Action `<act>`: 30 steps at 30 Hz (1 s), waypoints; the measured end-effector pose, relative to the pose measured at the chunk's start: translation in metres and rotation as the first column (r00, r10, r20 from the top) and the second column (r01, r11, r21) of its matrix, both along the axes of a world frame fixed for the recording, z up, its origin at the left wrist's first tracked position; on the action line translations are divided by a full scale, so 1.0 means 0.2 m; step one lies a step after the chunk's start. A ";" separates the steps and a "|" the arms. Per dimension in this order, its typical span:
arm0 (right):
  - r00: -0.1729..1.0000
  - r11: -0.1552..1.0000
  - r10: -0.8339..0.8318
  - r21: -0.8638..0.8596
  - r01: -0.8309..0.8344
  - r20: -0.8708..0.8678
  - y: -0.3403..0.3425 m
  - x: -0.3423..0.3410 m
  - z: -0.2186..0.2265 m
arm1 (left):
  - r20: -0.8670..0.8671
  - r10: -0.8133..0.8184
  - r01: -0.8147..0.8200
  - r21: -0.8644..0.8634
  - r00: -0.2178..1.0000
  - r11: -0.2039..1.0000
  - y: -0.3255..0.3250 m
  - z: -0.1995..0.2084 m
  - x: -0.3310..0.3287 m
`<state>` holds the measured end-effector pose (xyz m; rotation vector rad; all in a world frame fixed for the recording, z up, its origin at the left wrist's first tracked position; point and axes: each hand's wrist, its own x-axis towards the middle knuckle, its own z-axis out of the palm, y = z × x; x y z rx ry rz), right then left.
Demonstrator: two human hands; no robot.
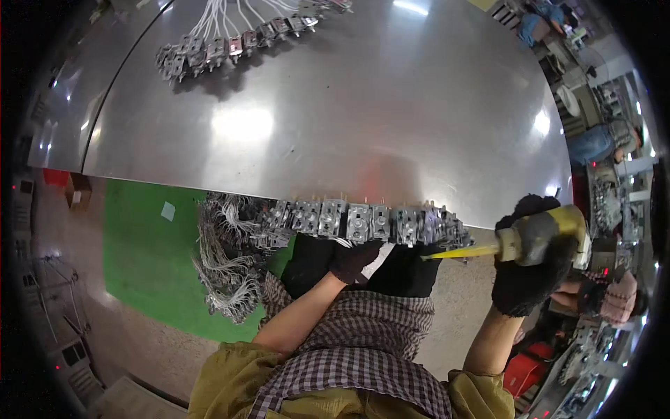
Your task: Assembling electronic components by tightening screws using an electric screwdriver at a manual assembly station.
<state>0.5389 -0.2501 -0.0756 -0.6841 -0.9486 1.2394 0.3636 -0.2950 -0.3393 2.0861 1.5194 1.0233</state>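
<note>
My right hand (pixel 525 279), in a black knitted glove, is wrapped round a yellow-and-grey power screwdriver (pixel 541 237). The tool's long yellow tip points left, near the right end of a row of small metal switch-like parts (pixel 358 222). This row fans out along the table's front edge, over my lap. Just below its middle, my left hand (pixel 354 263), also in a dark glove, is closed on a bundle of white wires (pixel 379 262). Part of the bundle is hidden by the fingers and the parts above.
A steel table (pixel 335 119) spreads ahead, with a seam on its left. Another wired cluster of metal parts (pixel 234 47) lies at the far side. Bunched wires (pixel 234 279) hang left of my lap, above a green mat (pixel 150 258). People work at benches on the right.
</note>
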 end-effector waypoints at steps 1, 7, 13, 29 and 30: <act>0.999 0.999 0.035 0.009 -0.035 0.029 0.01 -0.08 0.01 | 0.052 -0.029 0.042 -0.263 0.998 0.964 -0.01 -0.03 0.01; 0.886 0.998 -0.029 0.057 0.003 0.463 0.03 -0.31 0.00 | 0.200 0.096 -0.095 -0.014 0.975 0.995 -0.01 -0.09 0.04; 0.806 0.996 -0.068 0.086 0.021 0.588 0.02 -0.37 -0.06 | 0.154 0.100 -0.105 0.024 0.983 0.994 0.00 -0.18 0.07; 0.509 0.730 0.680 -0.418 -0.541 0.528 0.03 -0.20 -0.26 | 0.314 0.021 0.050 -0.217 0.949 0.975 -0.01 -0.36 0.14; 0.491 0.678 0.734 -0.456 -0.577 0.469 0.04 -0.21 -0.26 | 0.043 0.051 -0.048 -0.080 0.998 0.996 -0.01 -0.32 0.13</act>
